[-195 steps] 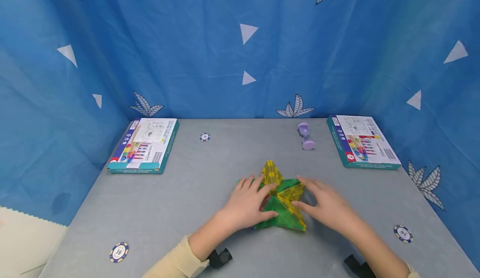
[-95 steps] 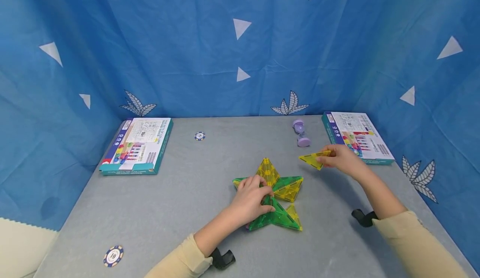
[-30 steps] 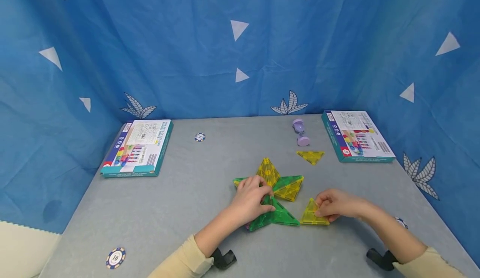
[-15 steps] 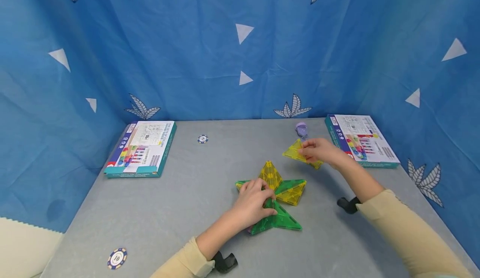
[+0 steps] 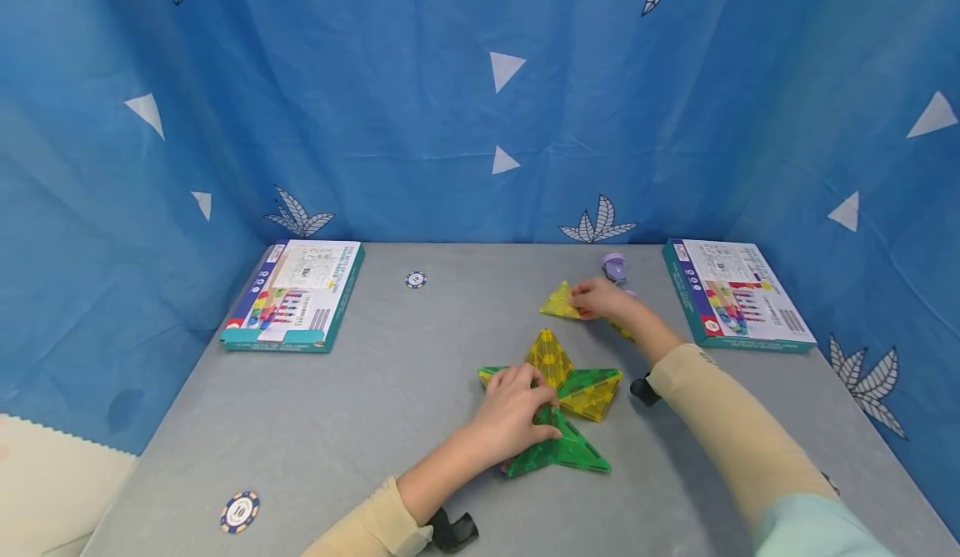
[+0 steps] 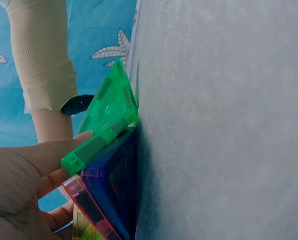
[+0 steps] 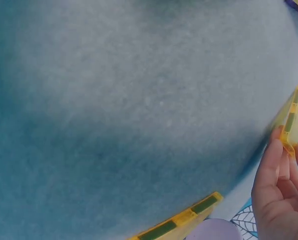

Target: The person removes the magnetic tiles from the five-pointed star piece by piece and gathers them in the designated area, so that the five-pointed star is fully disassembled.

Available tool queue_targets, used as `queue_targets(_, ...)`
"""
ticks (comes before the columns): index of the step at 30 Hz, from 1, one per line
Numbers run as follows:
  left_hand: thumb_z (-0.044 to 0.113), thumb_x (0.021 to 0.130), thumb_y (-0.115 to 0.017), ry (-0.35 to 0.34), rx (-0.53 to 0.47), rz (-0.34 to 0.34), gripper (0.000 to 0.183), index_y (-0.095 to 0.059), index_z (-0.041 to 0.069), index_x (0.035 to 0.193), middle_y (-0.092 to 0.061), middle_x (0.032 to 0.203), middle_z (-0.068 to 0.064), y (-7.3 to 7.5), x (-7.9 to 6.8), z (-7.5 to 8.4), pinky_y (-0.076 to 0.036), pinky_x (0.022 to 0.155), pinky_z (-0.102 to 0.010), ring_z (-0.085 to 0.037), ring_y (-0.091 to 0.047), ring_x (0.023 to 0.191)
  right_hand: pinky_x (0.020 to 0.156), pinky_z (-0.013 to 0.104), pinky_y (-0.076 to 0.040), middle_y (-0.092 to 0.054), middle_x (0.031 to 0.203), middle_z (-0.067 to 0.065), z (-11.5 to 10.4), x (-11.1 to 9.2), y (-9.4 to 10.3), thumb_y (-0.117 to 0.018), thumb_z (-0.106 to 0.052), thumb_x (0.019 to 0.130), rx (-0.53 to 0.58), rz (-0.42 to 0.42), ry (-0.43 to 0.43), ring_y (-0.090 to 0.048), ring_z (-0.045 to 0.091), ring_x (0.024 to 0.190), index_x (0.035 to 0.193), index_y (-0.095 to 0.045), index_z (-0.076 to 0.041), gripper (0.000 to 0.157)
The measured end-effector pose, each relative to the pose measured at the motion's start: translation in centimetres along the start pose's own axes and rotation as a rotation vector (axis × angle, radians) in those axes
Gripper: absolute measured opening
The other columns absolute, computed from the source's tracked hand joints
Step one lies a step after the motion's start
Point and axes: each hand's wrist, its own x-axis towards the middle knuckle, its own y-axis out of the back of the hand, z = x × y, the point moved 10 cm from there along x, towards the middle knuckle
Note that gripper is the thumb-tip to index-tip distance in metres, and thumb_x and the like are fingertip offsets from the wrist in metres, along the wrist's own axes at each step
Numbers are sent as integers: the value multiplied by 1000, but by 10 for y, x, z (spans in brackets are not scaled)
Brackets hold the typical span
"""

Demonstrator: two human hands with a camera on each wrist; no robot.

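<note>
A star-shaped build of translucent magnetic tiles [image 5: 576,449], with green and yellow points, lies on the grey table. My left hand [image 5: 510,411] grips its left-middle part, hiding some of it. Up close in the left wrist view, the thumb rests on a green tile [image 6: 107,110], with a blue tile [image 6: 116,182] and a red tile [image 6: 91,207] beside it. Beyond the star, my right hand [image 5: 606,302] pinches a yellow triangular magnetic tile [image 5: 559,302] by one corner. Another yellow triangular tile [image 5: 624,331] lies partly hidden under the right forearm.
A purple hourglass [image 5: 614,267] lies behind the right hand, partly covered. Flat boxes stand at the back left [image 5: 296,294] and back right [image 5: 738,294]. Poker chips lie at the back [image 5: 416,279] and front left [image 5: 240,512]. A blue curtain [image 5: 420,107] hangs behind.
The right hand removed two yellow triangular tiles from the star's lower-right side. One was set down near the hourglass; the other was carried back and left. The left hand stays on the star.
</note>
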Motion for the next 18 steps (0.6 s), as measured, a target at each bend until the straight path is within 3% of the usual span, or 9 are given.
queue_targets(6,43,77,-73,-5,1,6,27,-63,28,97,-44,106,7,-1,0,1,-30,99,-45,-13,-43,101,81,31,-51,-51,122,19,2,1,4,-51,-8,96,9,49,6,-53,24,98,133,-47,1,39)
queue_targets(10,43,77,-73,-6,2,11,26,-63,28,96,-44,106,7,-1,0,1,-30,99,-45,-13,-43,101,84,38,-50,-53,120,22,-5,-9,14,-50,-8,96,-17,91,103,-56,30,102,133,-46,3,39)
queue_targets(14,43,77,-73,-3,4,12,26,-63,28,96,-45,106,7,-1,0,1,-30,100,-45,-14,-43,102,86,45,-48,-55,116,27,-21,-42,24,-48,-8,97,-40,116,285,-56,34,101,133,-44,7,39)
queue_targets(18,43,77,-73,0,6,8,26,-63,28,96,-45,106,7,-1,0,1,-30,99,-45,-14,-43,102,81,41,-51,-59,108,27,-30,-93,15,-46,-6,97,-3,52,441,-60,36,95,130,-47,6,35)
